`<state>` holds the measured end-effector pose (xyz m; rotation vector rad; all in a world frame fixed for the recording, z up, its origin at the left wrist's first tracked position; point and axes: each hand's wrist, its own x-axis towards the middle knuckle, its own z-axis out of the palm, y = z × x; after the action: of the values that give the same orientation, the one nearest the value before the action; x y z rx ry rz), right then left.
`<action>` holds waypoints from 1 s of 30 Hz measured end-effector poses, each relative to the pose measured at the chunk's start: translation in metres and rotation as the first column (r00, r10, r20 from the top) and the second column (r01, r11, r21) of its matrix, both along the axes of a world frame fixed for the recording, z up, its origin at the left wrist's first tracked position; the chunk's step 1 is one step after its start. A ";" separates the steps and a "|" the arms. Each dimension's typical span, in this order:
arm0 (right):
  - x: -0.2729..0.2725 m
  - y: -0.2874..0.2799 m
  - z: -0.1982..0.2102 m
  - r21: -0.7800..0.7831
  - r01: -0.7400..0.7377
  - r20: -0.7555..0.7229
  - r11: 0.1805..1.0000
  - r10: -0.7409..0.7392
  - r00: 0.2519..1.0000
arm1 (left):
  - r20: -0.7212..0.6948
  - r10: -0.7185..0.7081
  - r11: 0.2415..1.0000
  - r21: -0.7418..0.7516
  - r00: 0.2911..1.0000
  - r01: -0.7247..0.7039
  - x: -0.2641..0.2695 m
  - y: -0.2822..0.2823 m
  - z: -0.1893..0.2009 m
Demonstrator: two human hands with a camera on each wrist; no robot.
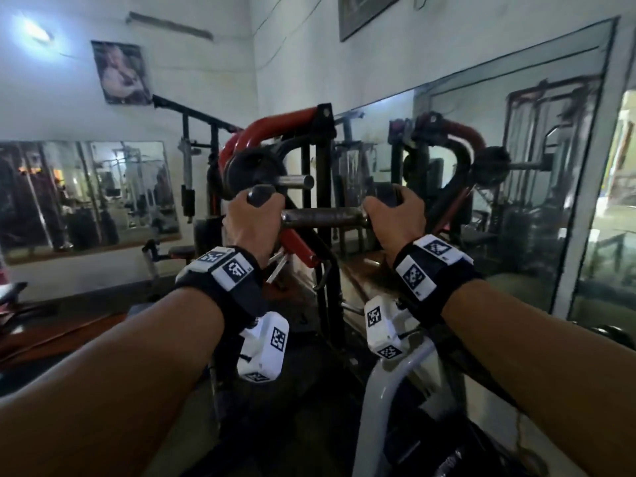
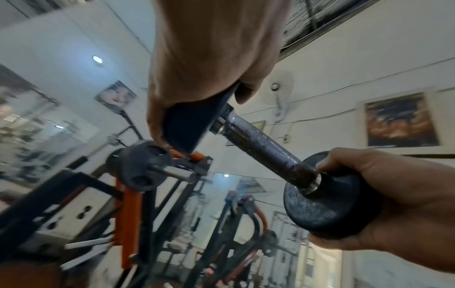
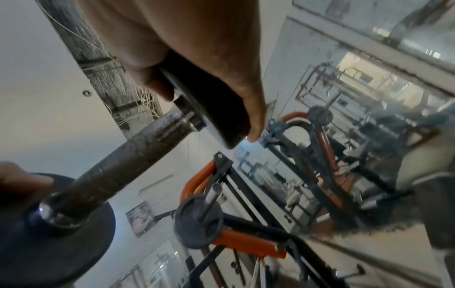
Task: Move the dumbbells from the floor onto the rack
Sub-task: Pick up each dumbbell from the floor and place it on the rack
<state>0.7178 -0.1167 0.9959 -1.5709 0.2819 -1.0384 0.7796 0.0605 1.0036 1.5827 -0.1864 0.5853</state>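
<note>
Rusty steel dumbbell (image 1: 325, 216) is held level at chest height before a red-and-black machine (image 1: 275, 139); left hand (image 1: 253, 222) and right hand (image 1: 395, 218) clasp and largely cover its end weights. No readable markings.

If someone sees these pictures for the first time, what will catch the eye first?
First, the dumbbell held level at chest height in the middle of the head view, the left hand gripping one end weight and the right hand the other. Behind it stands a red and black gym machine with a plate, and a large wall mirror on the right.
</note>
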 end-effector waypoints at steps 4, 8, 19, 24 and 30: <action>-0.028 -0.031 0.030 -0.037 0.135 0.011 0.990 -0.135 0.991 | 0.050 -0.122 0.992 -0.014 0.991 0.123 -0.012 -0.039 0.034; -0.058 -0.067 0.043 -0.044 0.264 0.036 0.963 -0.263 0.964 | 0.073 -0.233 0.972 0.009 0.970 0.233 -0.028 -0.085 0.047; -0.146 -0.226 0.025 -0.070 0.432 0.010 0.899 -0.433 0.902 | 0.003 -0.388 0.921 0.029 0.922 0.388 -0.095 -0.260 0.027; -0.177 -0.324 0.008 -0.082 0.437 -0.078 0.896 -0.443 0.893 | -0.050 -0.400 0.916 0.019 0.915 0.402 -0.125 -0.362 0.002; -0.193 -0.412 -0.018 -0.141 0.402 -0.204 0.905 -0.424 0.882 | -0.194 -0.359 0.932 -0.031 0.913 0.360 -0.141 -0.452 -0.040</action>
<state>0.5244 -0.5285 0.9777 -1.7645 0.7664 -1.2077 0.6389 -0.3917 0.9638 1.5510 -0.3223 0.1393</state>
